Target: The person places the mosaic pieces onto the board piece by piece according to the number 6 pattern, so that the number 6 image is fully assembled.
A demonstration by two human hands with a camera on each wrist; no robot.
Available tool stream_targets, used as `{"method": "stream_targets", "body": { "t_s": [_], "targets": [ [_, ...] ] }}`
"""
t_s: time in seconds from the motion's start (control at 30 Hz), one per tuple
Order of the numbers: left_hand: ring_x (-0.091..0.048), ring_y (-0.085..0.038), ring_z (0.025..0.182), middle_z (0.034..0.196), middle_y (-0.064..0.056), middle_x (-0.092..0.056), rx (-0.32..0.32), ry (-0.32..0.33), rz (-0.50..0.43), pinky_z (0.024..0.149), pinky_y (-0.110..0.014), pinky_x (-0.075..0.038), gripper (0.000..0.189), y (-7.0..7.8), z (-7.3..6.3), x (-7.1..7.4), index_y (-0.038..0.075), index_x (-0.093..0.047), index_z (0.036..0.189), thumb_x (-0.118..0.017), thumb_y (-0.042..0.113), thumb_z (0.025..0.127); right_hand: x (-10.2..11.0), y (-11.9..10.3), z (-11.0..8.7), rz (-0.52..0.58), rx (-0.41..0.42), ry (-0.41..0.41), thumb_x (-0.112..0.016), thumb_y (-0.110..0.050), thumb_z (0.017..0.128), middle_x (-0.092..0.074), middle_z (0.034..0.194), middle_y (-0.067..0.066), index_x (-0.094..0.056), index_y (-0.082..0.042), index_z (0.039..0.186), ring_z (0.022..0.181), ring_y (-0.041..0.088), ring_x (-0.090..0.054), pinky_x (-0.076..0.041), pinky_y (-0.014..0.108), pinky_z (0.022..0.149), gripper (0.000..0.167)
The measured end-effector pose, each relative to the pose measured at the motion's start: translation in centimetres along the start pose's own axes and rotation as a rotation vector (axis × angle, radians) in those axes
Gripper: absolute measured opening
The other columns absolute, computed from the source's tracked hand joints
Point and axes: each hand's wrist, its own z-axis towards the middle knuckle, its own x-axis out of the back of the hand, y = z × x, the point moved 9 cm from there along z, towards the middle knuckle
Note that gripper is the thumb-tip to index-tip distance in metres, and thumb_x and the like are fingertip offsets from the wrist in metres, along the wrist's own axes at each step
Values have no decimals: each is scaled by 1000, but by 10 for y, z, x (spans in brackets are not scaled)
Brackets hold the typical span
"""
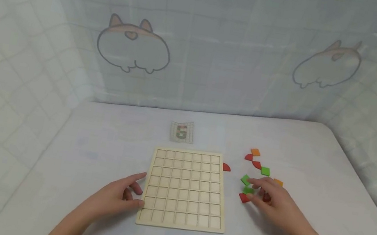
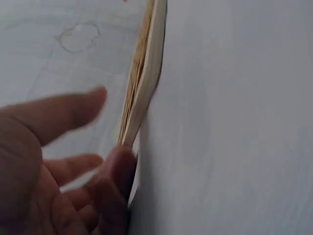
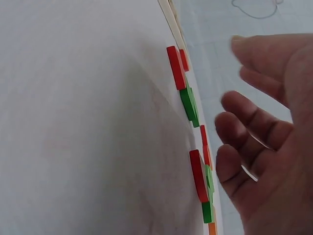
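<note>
A pale grid board lies flat on the white tabletop, its square cells bare. At its left edge, the left hand rests with its fingers parted and loosely bent; the thumb tip touches the rim, and nothing is gripped.

Just beside the board's upper right edge lies a red rounded piece. Farther right, the right hand hovers low over scattered pieces, its thumb and index finger well apart and the other fingers loosely curled, with no piece between them. Near its fingertips are a green tile, a second green tile and a red tile. Beyond them lie a third green tile, two more red pieces and an orange tile.

Behind the board is a small card printed with a grid and a blocky red-and-green figure, perhaps an 8 or a 6, too small to read surely. Farther back, the wall covering bears outlined cartoon animals.
</note>
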Motion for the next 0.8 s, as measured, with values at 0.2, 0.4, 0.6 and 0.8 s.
{"method": "stream_targets", "body": {
  "t_s": [0.2, 0.4, 0.6, 0.8],
  "targets": [
    [-55, -9, 72, 101, 9, -57, -27, 13, 27, 64, -26, -46, 80, 1, 2, -5, 13, -49, 146, -84, 37, 78, -12, 0, 0, -42, -3, -76, -81, -20, 84, -56, 89, -16, -73, -25, 113, 77, 7, -51, -47, 23, 64, 31],
    [-54, -7, 72, 101, 11, -56, -32, 34, 58, 65, -26, -45, 77, 3, 3, -4, 16, -50, 145, -84, 35, 78, -17, -1, 0, -81, 14, -109, -81, -20, 84, -58, 92, -17, -74, -28, 109, 81, 6, -51, -47, 23, 67, 27],
    [-54, -6, 70, 99, 12, -55, -36, 51, 73, 65, -26, -45, 77, 3, 3, -5, 16, -52, 145, -85, 33, 78, -23, 0, 1, -139, -2, -126, -80, -26, 85, -56, 90, -19, -75, -28, 110, 78, 5, -49, -45, 23, 65, 26],
    [-53, -6, 70, 99, 13, -55, -42, 55, 77, 65, -26, -45, 77, 2, 3, -6, 16, -52, 145, -85, 33, 78, -25, -1, 3, -194, -10, -105, -81, -32, 83, -55, 88, -18, -74, -29, 103, 78, 5, -50, -47, 23, 67, 21]
  ]
}}
